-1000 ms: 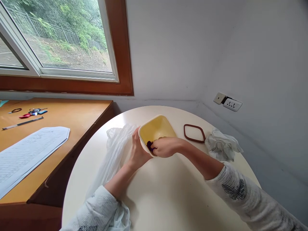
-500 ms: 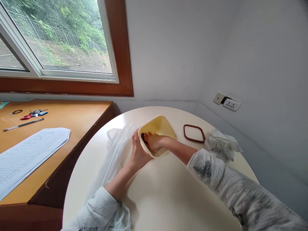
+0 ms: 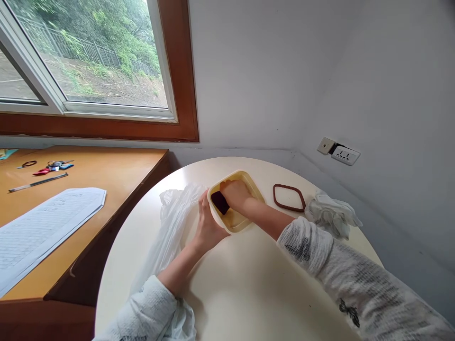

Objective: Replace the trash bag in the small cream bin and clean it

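A pale yellow square container [image 3: 255,185] is tilted with its opening towards me, over the white round table. My left hand [image 3: 209,225] grips its left side and near corner. My right hand [image 3: 237,195] reaches inside with fingers curled. Against those fingers, on the container's left inner side, is a dark square piece [image 3: 220,202], perhaps a pad or sponge. The fingertips are hidden, but they seem closed on its edge.
Right of the container lies a brown ring-shaped frame [image 3: 288,198], beside a crumpled white plastic bag [image 3: 332,213]. A clear plastic bag [image 3: 170,227] lies under my left forearm. On the wooden desk [image 3: 117,163] are papers [image 3: 50,227], a pen [image 3: 38,182] and keys [image 3: 55,166].
My right hand has gone from spread fingers over the dark piece to curled fingers, shifting right and up inside the container. More of the dark piece shows now. My left hand keeps its grip.
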The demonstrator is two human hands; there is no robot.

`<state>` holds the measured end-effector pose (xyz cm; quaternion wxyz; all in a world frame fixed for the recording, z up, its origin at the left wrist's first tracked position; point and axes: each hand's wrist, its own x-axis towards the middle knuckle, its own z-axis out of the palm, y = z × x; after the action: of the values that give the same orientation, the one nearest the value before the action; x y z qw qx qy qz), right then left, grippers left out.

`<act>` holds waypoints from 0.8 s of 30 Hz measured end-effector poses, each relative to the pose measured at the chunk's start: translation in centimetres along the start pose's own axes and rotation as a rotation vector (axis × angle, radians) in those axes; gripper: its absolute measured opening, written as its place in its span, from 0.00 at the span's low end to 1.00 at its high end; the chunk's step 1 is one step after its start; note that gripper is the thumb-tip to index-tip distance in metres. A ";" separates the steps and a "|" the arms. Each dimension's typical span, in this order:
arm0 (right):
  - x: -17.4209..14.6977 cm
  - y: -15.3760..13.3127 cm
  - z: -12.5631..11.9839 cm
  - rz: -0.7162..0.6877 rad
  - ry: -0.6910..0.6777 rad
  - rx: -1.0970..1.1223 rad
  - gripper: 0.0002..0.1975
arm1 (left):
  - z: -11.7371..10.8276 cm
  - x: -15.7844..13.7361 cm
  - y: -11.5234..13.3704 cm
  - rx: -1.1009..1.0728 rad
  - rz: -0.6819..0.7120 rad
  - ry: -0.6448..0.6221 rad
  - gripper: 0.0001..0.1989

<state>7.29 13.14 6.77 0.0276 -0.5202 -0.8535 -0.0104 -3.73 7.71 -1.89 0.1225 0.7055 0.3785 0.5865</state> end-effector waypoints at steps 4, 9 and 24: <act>-0.5 -0.1 0.8 0.001 -0.017 -0.030 0.11 | 0.1 -0.2 -0.1 0.005 0.003 -0.007 0.60; -0.9 0.2 2.2 -0.175 -0.097 0.009 0.12 | 0.1 -0.4 -0.4 0.004 0.027 -0.013 0.61; -0.5 -1.3 1.7 -0.028 -0.230 -0.233 0.24 | -0.3 0.1 0.2 0.015 -0.016 -0.051 0.62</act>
<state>6.31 12.22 5.08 -0.1310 -0.5057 -0.8512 -0.0500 -3.91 7.60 -1.65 0.1316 0.7181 0.3853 0.5644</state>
